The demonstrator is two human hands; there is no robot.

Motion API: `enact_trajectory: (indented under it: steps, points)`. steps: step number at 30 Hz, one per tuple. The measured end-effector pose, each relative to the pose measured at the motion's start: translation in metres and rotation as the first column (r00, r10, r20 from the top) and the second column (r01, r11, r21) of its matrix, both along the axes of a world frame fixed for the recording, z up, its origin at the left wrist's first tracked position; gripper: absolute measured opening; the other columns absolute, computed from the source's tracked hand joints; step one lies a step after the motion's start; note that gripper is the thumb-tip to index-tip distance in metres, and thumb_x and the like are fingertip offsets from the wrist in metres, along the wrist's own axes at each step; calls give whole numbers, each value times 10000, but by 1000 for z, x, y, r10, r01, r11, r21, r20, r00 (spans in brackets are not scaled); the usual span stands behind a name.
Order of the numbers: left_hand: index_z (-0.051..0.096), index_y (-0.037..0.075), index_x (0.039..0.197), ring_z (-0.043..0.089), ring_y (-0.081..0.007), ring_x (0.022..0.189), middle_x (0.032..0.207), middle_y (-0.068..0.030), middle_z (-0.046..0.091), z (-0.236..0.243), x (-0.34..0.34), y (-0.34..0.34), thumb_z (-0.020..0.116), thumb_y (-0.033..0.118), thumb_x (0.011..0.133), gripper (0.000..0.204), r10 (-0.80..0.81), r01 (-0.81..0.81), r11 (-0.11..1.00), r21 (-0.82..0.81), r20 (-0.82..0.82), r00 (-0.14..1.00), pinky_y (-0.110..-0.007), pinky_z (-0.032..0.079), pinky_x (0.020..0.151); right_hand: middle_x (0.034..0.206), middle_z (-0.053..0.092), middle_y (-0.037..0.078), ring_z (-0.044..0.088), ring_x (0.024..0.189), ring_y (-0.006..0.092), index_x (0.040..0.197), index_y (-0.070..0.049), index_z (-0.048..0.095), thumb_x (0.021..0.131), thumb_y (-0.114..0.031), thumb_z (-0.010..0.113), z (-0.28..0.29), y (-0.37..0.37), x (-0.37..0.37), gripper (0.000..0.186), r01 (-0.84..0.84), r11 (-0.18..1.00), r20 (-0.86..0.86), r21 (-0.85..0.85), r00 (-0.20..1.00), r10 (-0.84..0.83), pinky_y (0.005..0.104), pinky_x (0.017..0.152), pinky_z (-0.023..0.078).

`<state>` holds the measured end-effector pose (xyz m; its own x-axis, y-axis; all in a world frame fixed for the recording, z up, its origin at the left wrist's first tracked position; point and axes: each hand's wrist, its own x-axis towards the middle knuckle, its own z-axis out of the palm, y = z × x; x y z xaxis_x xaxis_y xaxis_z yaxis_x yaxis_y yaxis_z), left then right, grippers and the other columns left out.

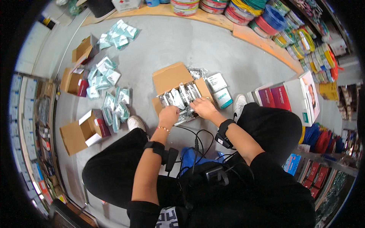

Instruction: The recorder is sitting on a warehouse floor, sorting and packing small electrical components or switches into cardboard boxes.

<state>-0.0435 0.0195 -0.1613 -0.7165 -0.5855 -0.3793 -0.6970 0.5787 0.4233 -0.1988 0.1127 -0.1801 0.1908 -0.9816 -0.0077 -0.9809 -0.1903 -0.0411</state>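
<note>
An open cardboard box (172,78) stands on the floor between my feet, its far flap raised. Clear-wrapped packets (182,95) with white and dark contents stand in a row inside it. At the box's near left corner my left hand (169,115) is closed, its fingertips hidden beneath it. My right hand (205,108) reaches over the near right corner, fingers bent and closed against the packets; what they grip is not clear. Just right of the box lie two small cartons, a white one (216,82) and a white-and-teal one (223,98).
Piles of teal-and-white packets (102,78) lie on the floor to the left, beside open cardboard boxes (80,129). Wire coils (262,22) line a wooden board at the far right. A large white carton (306,98) stands by my right knee. Black cables (197,140) hang below my hands.
</note>
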Motion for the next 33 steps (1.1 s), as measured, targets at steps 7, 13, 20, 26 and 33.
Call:
enact_trajectory:
  steps: [7,13,20,26,33]
  points:
    - [544,46,699,563,-260,652,745,-109,559,-23,-6,10,515,73,638,73,-297,315,915,-251,109,949,-321,460,572,709,540,15,515,721,150,738,-102,480,680,-127,454,-10,2,0,68,26,1000,-4,6,1000,-25,261,660,372]
    - [536,54,654,573,-224,631,658,-91,556,-29,-12,9,479,67,653,59,-419,453,848,-275,175,891,-307,465,507,674,525,8,514,686,149,745,-116,458,692,-142,440,-17,8,-3,62,-18,996,40,-91,999,22,264,645,371]
    - [541,87,650,538,-157,640,657,-29,530,-55,-5,28,482,103,643,62,-373,422,732,-535,204,905,-248,454,467,692,511,-1,499,684,143,844,-119,430,692,-159,438,-25,13,4,157,-61,992,-113,-113,992,49,277,611,356]
    - [534,76,674,519,-153,680,689,-30,515,-59,4,25,479,104,647,67,-393,450,749,-486,220,893,-237,450,478,789,504,20,506,734,180,766,-141,500,678,-165,450,-4,5,14,104,11,996,-47,-89,999,-16,351,645,402]
    - [552,45,620,516,-165,651,654,-44,500,-58,7,24,484,89,629,82,-425,432,734,-524,141,894,-244,459,484,756,487,29,494,743,192,841,-131,452,707,-169,431,-20,7,19,141,-1,999,-184,-52,983,-9,358,574,381]
